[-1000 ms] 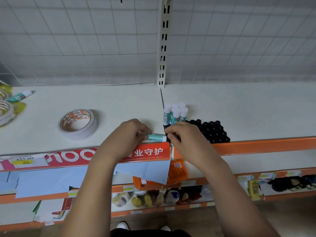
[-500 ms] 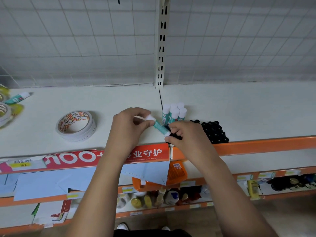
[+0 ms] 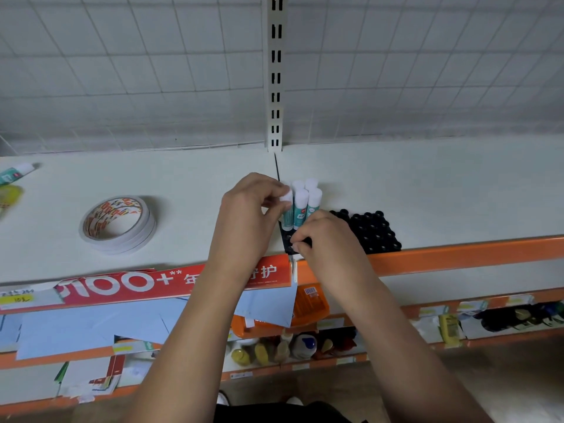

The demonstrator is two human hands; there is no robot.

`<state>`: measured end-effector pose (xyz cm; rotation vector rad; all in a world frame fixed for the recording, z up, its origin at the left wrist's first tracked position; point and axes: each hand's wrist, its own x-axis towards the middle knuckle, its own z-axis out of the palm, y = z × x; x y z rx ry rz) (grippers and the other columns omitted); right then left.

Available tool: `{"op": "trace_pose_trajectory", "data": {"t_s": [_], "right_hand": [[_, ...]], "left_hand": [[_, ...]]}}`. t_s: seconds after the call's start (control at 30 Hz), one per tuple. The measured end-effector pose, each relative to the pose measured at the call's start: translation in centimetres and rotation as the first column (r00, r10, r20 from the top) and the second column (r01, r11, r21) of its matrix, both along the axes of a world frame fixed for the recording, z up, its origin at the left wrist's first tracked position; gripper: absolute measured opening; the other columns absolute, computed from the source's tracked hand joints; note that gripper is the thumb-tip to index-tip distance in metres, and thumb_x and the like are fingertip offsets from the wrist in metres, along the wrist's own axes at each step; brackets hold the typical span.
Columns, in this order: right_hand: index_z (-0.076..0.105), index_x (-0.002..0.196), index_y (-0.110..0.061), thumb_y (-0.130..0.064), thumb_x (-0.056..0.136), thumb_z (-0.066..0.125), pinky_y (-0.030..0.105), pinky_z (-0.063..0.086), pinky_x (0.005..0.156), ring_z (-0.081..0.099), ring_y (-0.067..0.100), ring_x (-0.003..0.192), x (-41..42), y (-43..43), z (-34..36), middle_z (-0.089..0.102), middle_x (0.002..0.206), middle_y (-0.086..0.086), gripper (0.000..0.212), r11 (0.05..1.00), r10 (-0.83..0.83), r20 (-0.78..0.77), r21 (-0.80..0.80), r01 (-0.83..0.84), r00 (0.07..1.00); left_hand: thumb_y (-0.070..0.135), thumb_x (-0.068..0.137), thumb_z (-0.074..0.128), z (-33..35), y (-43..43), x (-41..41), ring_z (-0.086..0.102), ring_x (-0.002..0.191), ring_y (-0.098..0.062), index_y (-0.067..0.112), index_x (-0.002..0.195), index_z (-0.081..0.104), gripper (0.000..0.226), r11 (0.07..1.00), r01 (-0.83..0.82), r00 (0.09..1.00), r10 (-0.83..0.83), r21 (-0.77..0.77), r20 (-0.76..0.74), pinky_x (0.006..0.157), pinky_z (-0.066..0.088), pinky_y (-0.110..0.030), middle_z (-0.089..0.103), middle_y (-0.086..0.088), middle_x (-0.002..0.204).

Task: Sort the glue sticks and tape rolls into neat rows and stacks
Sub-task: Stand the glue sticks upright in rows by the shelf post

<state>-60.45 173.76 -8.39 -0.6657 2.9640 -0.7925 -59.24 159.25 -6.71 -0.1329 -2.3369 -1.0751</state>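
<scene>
Nearest, a red banner (image 3: 122,285) hangs along the shelf (image 3: 427,184) edge. Just beyond it the right hand (image 3: 326,236) grips the near-left corner of a black tray (image 3: 372,230), fingers curled. The left hand (image 3: 247,209) pinches a glue stick (image 3: 287,213) by its white cap and holds it upright at the tray's left side, touching four standing sticks (image 3: 302,203). A stack of tape rolls (image 3: 117,224) lies well to the left. Farther back on the far left, a loose stick (image 3: 13,174) lies flat.
</scene>
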Motion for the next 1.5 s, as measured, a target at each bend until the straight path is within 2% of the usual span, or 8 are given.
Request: {"op": "trace_pose_trajectory", "data": {"t_s": [0.3, 0.5, 0.73, 0.93, 1.1, 1.27, 1.37, 1.5], "right_hand": [[0.075, 0.105, -0.011, -0.014, 0.095, 0.059, 0.017, 0.040, 0.077, 0.053, 0.013, 0.101, 0.3, 0.1, -0.4, 0.058, 0.108, 0.003, 0.018, 0.999, -0.014, 0.002, -0.051, 0.014, 1.000], [0.073, 0.106, -0.013, -0.013, 0.096, 0.057, 0.025, 0.044, 0.087, 0.047, 0.016, 0.110, 0.5, -0.4, -1.6, 0.055, 0.114, 0.000, 0.020, 0.993, -0.072, -0.059, -0.095, 0.066, 0.996], [0.071, 0.110, -0.011, -0.013, 0.096, 0.057, 0.031, 0.048, 0.087, 0.047, 0.018, 0.113, -2.0, -1.3, -1.3, 0.054, 0.118, 0.004, 0.020, 0.996, -0.065, -0.029, -0.064, 0.063, 0.997], [0.071, 0.110, -0.009, -0.011, 0.096, 0.056, 0.032, 0.048, 0.089, 0.049, 0.020, 0.112, -3.0, -1.5, -1.5, 0.054, 0.117, 0.005, 0.020, 0.997, -0.055, -0.040, -0.061, 0.052, 0.998], [0.070, 0.112, -0.009, -0.009, 0.095, 0.056, 0.031, 0.047, 0.095, 0.055, 0.018, 0.111, -3.0, -0.9, -0.9, 0.059, 0.118, 0.004, 0.022, 0.996, 0.027, -0.063, -0.089, -0.032, 0.998], [0.070, 0.107, -0.016, -0.013, 0.094, 0.058, 0.035, 0.053, 0.084, 0.060, 0.015, 0.099, -1.3, -1.9, 0.0, 0.062, 0.109, -0.002, 0.018, 0.977, 0.054, -0.120, -0.199, -0.078, 0.991], [0.068, 0.110, -0.022, -0.021, 0.094, 0.058, 0.034, 0.053, 0.080, 0.060, 0.010, 0.095, -0.7, -4.3, 0.8, 0.063, 0.107, -0.009, 0.019, 0.969, 0.109, -0.148, -0.205, -0.138, 0.983], [0.066, 0.116, -0.023, -0.023, 0.094, 0.056, 0.033, 0.051, 0.086, 0.059, 0.010, 0.101, 0.2, -9.4, 1.2, 0.063, 0.110, -0.010, 0.024, 0.949, 0.223, -0.129, -0.197, -0.245, 0.966]], "left_hand": [[0.001, 0.085, 0.071, -1.2, 1.2, 0.2, 0.064, 0.089, -0.015, 0.003, 0.099, 0.073, 0.014, 0.994, -0.088, 0.996, 0.086, -0.058, -0.037, 0.083, 0.052, -0.024, 0.062, -0.005, 0.107], [0.003, 0.086, 0.069, -1.5, 1.3, -0.4, 0.065, 0.088, -0.012, 0.005, 0.104, 0.073, 0.018, 0.995, -0.099, 0.995, 0.098, -0.013, -0.032, 0.084, 0.053, -0.022, 0.060, -0.001, 0.110], [0.001, 0.085, 0.070, -1.2, 1.0, -2.8, 0.065, 0.086, -0.015, 0.004, 0.104, 0.072, 0.020, 0.993, -0.118, 0.993, 0.118, 0.029, -0.002, 0.083, 0.056, -0.031, 0.060, -0.001, 0.111], [-0.001, 0.082, 0.071, -1.6, 0.7, -3.2, 0.066, 0.083, -0.008, 0.014, 0.106, 0.071, 0.028, 0.983, -0.131, 0.991, 0.128, 0.127, 0.033, 0.078, 0.049, -0.011, 0.060, 0.003, 0.108], [0.001, 0.082, 0.069, -1.9, 0.0, -2.8, 0.065, 0.078, -0.003, 0.022, 0.122, 0.059, 0.046, 0.972, -0.190, 0.974, 0.169, 0.136, 0.154, 0.077, 0.053, -0.019, 0.062, 0.004, 0.112], [0.017, 0.089, 0.065, -1.7, -1.5, -0.3, 0.063, 0.080, -0.008, 0.019, 0.110, 0.066, 0.021, 0.976, -0.219, 0.968, 0.218, -0.007, 0.121, 0.073, 0.055, -0.035, 0.062, 0.006, 0.107], [0.020, 0.091, 0.061, -0.8, -4.0, 1.4, 0.059, 0.084, -0.008, 0.019, 0.098, 0.069, 0.011, 0.960, -0.271, 0.957, 0.277, -0.074, 0.086, 0.070, 0.053, -0.034, 0.061, 0.008, 0.102], [0.021, 0.092, 0.059, 0.1, -9.1, 4.8, 0.057, 0.087, -0.010, 0.019, 0.099, 0.068, 0.012, 0.911, -0.397, 0.913, 0.405, -0.111, 0.057, 0.071, 0.051, -0.034, 0.060, 0.006, 0.101]]}}
